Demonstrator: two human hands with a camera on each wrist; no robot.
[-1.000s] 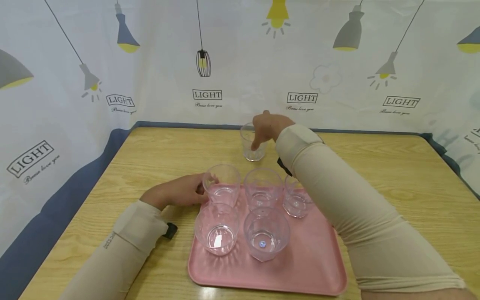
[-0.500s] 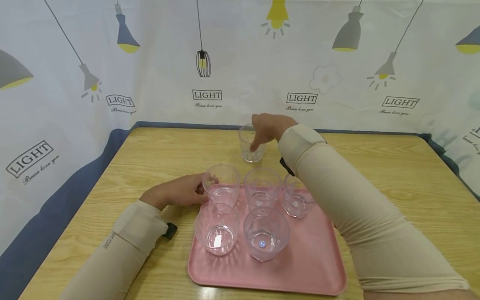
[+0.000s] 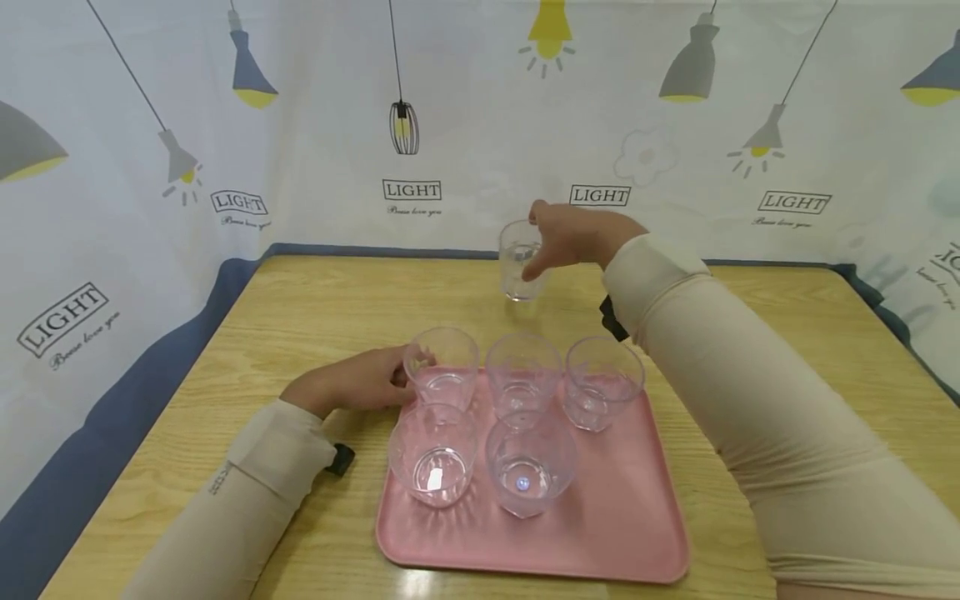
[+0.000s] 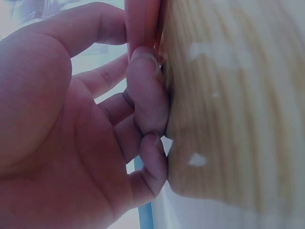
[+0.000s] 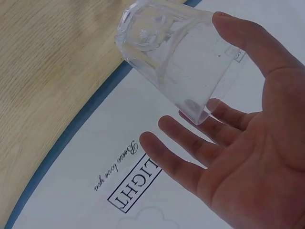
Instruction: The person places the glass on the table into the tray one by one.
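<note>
Here the right hand [image 3: 577, 237] is gripping a clear cup [image 3: 519, 260] above the far desk [image 3: 300, 308]; keeping it level matters, while the left hand [image 3: 352, 385] is resting relaxed against the pink tray [image 3: 615, 533].

Beige sleeves [image 3: 750, 425], black wrist straps [image 3: 341, 459].

"LIGHT" boxed — printed repeatedly (script beneath unreadable) on the backdrop cloth [image 3: 480, 125].

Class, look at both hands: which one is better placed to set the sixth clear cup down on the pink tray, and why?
Right. The right hand already holds the lifted cup above the table, beyond the tray. The left hand rests at the tray's left edge, probably steadying it.
</note>
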